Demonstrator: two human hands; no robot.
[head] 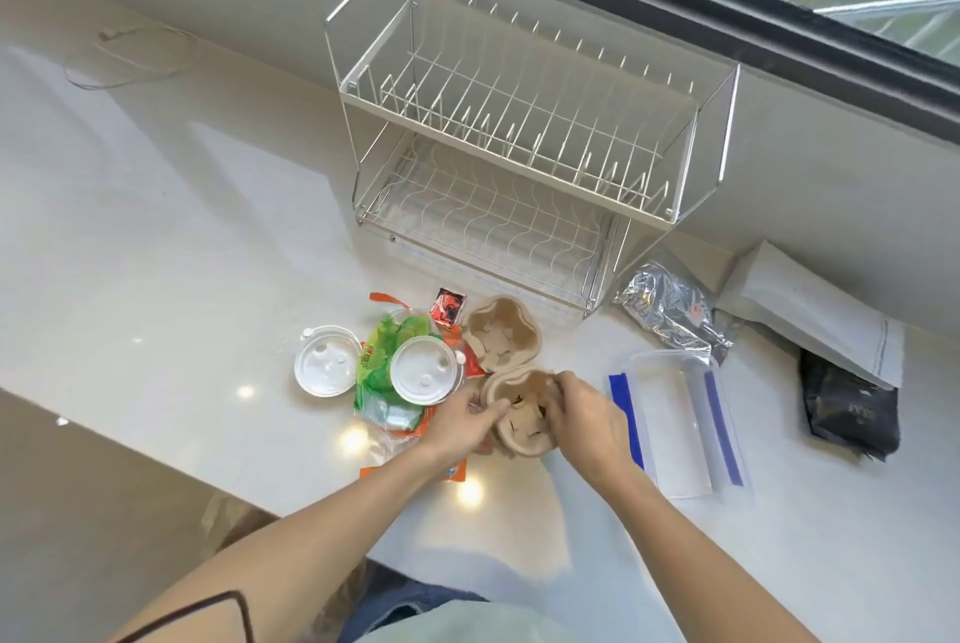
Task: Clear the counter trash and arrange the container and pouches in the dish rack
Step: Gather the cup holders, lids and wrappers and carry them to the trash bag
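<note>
You are on the trash-clearing step: both hands are on the near cup of the brown pulp cup carrier [506, 377], which lies on the counter [156, 253] in front of the dish rack [519, 133]. Your left hand [467, 421] pinches its left rim and your right hand [584, 411] grips its right rim, fingers curled closed on the cardboard. Just left of it, touching or overlapping, lie the rest of the trash: two white cup lids [423, 369], a green plastic bag [382, 346] and red-orange wrappers [448, 307]. The next move, as I judge it, calls for lifting or folding the carrier and gathering that loose pile with it, without scattering the lids. To your right wait the clear container [675, 421] with blue clips, a silver pouch [670, 312], a white pouch [815, 310] and a black pouch [849, 408]; the rack is empty. The counter's front edge runs close under your forearms, so keep the carrier inboard; open room lies to the left.
</note>
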